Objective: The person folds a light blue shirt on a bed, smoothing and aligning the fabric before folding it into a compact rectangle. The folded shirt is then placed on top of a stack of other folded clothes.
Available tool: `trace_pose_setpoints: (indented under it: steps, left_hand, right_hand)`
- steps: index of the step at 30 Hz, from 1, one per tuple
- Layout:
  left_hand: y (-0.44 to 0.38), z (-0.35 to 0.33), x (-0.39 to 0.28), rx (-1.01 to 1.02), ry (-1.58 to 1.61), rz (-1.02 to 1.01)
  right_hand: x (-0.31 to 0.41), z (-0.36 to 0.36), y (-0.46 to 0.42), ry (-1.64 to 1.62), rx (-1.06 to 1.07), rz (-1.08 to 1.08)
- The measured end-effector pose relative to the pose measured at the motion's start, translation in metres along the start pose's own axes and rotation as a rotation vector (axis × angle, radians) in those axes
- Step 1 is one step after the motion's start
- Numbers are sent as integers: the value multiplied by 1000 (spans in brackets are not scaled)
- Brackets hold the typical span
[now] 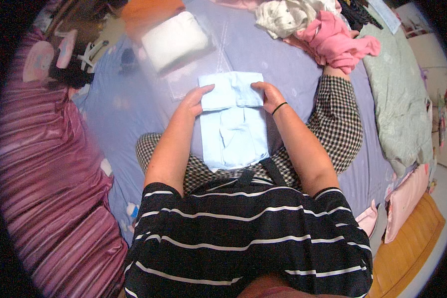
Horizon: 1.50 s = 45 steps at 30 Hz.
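Observation:
A light blue cloth garment [242, 138], folded into a flat rectangle, lies before me between my crossed legs. Its far end is turned back as a wide band across the top. My left hand [198, 97] grips this band at its left edge, thumb on top and fingers hidden underneath. At the opposite edge, my right hand [269, 96] holds the band the same way, with a thin black band around the wrist. Just past the garment, what looks like a clear plastic bag [178, 87] lies flat on the bedsheet.
A white folded bundle [177, 39] sits on the lavender bedsheet [242, 44], beside orange cloth [152, 15]. Pink clothing [335, 41] and pale patterned cloth [285, 16] are heaped at the far right. A grey-green cloth [398, 100] lies along the right; a purple curtain [56, 167] hangs at left.

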<state>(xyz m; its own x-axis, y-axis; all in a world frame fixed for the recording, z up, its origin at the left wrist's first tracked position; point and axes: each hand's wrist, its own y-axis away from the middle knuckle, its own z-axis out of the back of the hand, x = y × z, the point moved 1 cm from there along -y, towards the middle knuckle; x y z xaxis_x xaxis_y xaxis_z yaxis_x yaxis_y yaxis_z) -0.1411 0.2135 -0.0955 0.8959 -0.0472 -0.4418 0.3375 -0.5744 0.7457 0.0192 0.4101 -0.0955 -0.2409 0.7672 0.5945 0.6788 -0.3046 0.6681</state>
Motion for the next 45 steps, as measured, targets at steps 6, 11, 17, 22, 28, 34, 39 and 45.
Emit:
trace_pose_setpoints:
  steps: [6,11,17,22,28,34,39,45]
  left_hand:
    - [-18,8,-2,38,-43,-120]
    - [-17,10,-4,-36,6,-121]
    - [-20,7,-7,-75,-104,-158]
    - [-39,26,-8,-212,-532,-320]
    - [6,-19,3,-641,-1361,-839]
    - [6,-42,31,-393,-1954,-1085]
    - [-9,-26,39,-297,-2028,-902]
    - [-3,-27,39,-567,-2027,-708]
  right_hand:
    - [6,4,-9,69,23,88]
    - [1,11,-12,56,26,93]
    - [0,14,-16,117,11,113]
    - [-9,33,-38,488,-147,261]
    - [-1,1,10,1448,-486,913]
    - [-24,-30,-2,1818,-144,1083]
    - [-42,-17,-19,1823,-147,883]
    - [-42,-2,-19,1765,-314,830]
